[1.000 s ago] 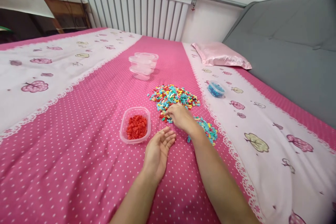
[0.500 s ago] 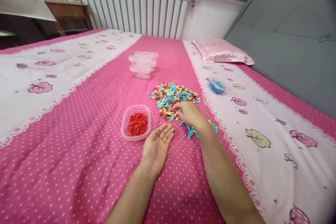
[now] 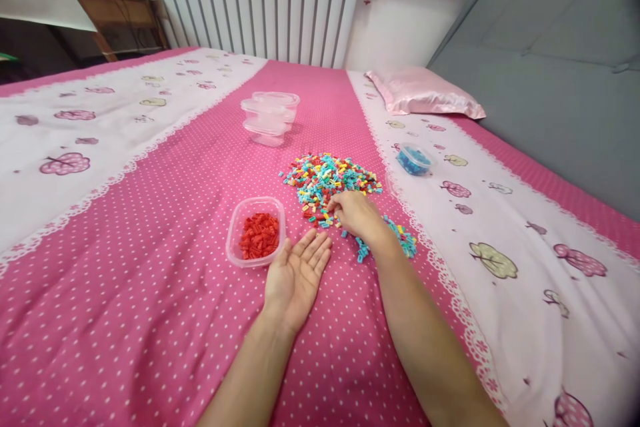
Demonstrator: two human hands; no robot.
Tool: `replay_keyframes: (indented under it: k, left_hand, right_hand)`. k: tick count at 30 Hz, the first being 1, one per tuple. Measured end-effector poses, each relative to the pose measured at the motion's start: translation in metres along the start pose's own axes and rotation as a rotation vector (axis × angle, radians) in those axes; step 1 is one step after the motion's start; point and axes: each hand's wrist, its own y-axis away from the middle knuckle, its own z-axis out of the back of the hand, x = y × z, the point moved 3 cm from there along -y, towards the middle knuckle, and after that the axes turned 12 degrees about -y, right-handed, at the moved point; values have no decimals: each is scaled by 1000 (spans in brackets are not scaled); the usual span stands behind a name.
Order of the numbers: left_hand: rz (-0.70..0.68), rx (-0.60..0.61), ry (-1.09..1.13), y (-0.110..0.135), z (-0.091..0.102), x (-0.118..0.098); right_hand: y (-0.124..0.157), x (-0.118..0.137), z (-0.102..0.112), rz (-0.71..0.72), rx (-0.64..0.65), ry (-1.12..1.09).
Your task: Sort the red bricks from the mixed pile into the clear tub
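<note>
My left hand (image 3: 294, 280) lies palm up on the pink dotted bedspread, fingers stretched out and nothing visible in it. Right beside its thumb is a clear plastic tub (image 3: 231, 232) holding red toy bricks (image 3: 259, 235). My right hand (image 3: 357, 215) reaches over the near edge of a heap of mixed small toy bricks (image 3: 323, 177), its fingers bent down and drawn together. Whatever they pinch, if anything, is hidden. Partly behind the right wrist lies a smaller scatter of mostly blue bricks (image 3: 403, 238).
Several clear empty tubs (image 3: 270, 120) stand grouped farther back on the bed. A lidded-looking tub of blue bricks (image 3: 414, 160) sits to the right. Beyond are a pink pillow (image 3: 425, 93), a grey headboard (image 3: 545, 67) and a white radiator (image 3: 240, 3).
The right hand's fingers have curled in closer together at the heap's near edge. My left hand stays open, palm up. The view has shifted slightly.
</note>
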Motion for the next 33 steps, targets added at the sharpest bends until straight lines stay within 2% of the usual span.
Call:
replay_keyframes:
  k: [2,4,8,11,19,25,30,33]
  left_hand:
    - [3,2,4,0,0,0]
    - [5,4,8,0,0,0]
    - [7,15,16,1,1,0]
    - [9,16,23,1,2,2]
    - [7,10,41,3,2,2]
    - [15,8,55,4,1,1]
    - [21,8,85,3,3,1]
    - [25,6,97,3,4,1]
  right_hand:
    - [0,-1,4,-27,-26,-1]
    - [0,3,4,11,-23,-24]
    - [0,14,-5,106,74,-40]
    - [1,17,-11,84,109,-15]
    - [0,11,-12,73,85,-71]
    - [5,14,5,122,17,-178]
    - [25,35,24,309,161,-339]
    - [27,41,26,351,123,-419]
